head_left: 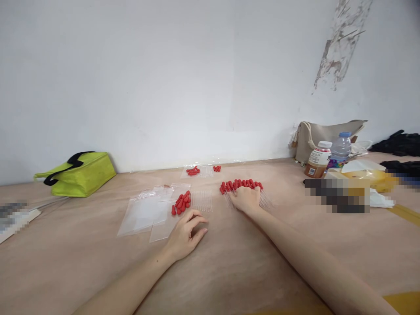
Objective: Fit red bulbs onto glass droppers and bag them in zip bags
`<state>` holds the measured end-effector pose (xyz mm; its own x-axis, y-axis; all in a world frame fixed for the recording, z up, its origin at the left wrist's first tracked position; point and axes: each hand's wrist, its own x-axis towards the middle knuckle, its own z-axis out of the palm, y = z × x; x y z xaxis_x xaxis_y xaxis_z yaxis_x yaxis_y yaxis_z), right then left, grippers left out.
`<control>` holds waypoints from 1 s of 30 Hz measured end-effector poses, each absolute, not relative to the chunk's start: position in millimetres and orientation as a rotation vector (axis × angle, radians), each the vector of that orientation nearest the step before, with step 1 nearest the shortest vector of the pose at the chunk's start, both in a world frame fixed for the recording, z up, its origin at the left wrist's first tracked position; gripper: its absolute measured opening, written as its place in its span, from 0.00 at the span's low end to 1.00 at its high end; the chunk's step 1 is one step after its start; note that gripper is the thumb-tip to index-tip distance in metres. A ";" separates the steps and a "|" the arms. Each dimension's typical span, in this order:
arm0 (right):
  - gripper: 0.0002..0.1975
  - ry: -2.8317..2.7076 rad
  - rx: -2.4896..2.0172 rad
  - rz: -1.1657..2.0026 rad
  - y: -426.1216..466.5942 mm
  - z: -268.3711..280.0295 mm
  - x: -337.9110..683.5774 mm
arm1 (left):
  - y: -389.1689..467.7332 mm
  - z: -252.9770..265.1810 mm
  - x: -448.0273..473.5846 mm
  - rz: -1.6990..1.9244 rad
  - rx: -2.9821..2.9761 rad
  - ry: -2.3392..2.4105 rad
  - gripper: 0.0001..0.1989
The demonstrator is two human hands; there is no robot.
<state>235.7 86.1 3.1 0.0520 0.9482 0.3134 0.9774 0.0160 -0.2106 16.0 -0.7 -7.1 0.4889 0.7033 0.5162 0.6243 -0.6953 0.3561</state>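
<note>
My right hand (246,199) lies over a row of droppers (226,187), thin clear tubes with red rubber bulbs at their far ends. Its fingers curl down among them, and the tips are hidden, so what they grip does not show. My left hand (187,234) rests on the table with fingers bent and apart, holding nothing. Just beyond it is a small heap of loose red rubber bulbs (181,202). Beside the heap, several clear tubes (201,200) without bulbs are laid side by side. Clear zip bags (141,214) overlap to the left, partly under the bulbs.
By the wall lies a clear bag with more red bulbs (193,170) and tubes. A lime-green bag (85,175) stands at the left. On the right are a brown drink bottle (318,161), a water bottle (341,146), a beige bag (303,144) and yellow packaging (369,179).
</note>
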 end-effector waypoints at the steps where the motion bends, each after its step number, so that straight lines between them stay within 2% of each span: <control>1: 0.22 -1.950 -1.924 -0.119 84.4 3.5 233.7 | -0.2 -7.2 16.4 1.005 2.605 1.200 0.06; 3: 0.18 -1.998 -1.815 -0.121 81.2 3.5 226.3 | 1.2 -7.5 17.2 1.052 2.588 1.316 0.05; 6: 0.13 -2.065 -1.722 -0.090 79.2 2.6 207.9 | 5.0 -7.2 15.6 1.155 2.524 1.524 0.11; 10: 0.14 -2.046 -1.805 0.033 84.6 3.5 182.3 | 14.5 -1.6 2.2 1.188 2.454 1.791 0.02; 15: 0.16 -1.985 -1.914 0.215 93.6 7.3 164.6 | 32.7 11.3 -21.1 0.968 2.417 2.217 0.07; 21: 0.16 -1.962 -1.938 0.252 97.2 6.6 160.1 | 50.5 16.8 -21.7 0.798 2.639 2.222 0.11; 30: 0.15 -1.928 -1.948 0.311 97.2 9.5 160.2 | 61.7 13.1 -10.5 0.858 2.674 2.269 0.10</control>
<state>160.2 97.2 9.5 0.0339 0.9936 0.1078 0.9091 0.0141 -0.4163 -10.5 61.7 13.1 0.1459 0.7731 0.6173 0.9881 -0.1448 -0.0522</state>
